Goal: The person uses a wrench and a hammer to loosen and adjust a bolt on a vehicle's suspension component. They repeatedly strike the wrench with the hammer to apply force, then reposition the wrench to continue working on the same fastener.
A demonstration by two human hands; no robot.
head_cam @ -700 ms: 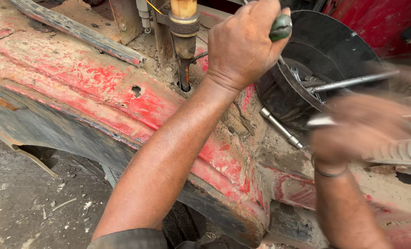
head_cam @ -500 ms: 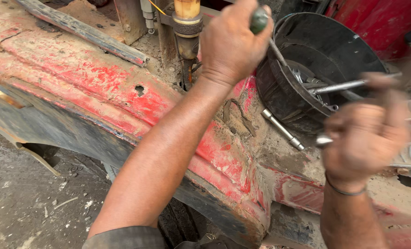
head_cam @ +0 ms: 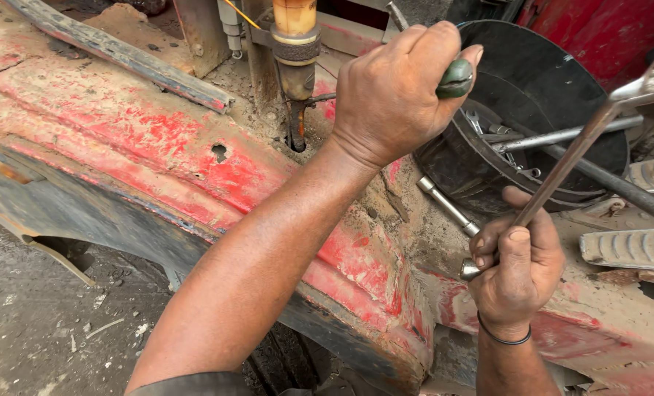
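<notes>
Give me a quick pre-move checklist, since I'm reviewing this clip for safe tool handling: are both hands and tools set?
1. Left hand closed firmly round the green-handled tool: ok.
2. Right hand gripping the long wrench near its lower end: ok.
3. Wrench head seated on a fastener: not ok, it is raised in the air.
4. Tip of the green-handled tool engaged on anything: cannot tell, the hand hides it.
5. Black bucket of spare tools within reach: ok.
6. Rusty red metal panel clean of dirt: not ok, it is caked.
</notes>
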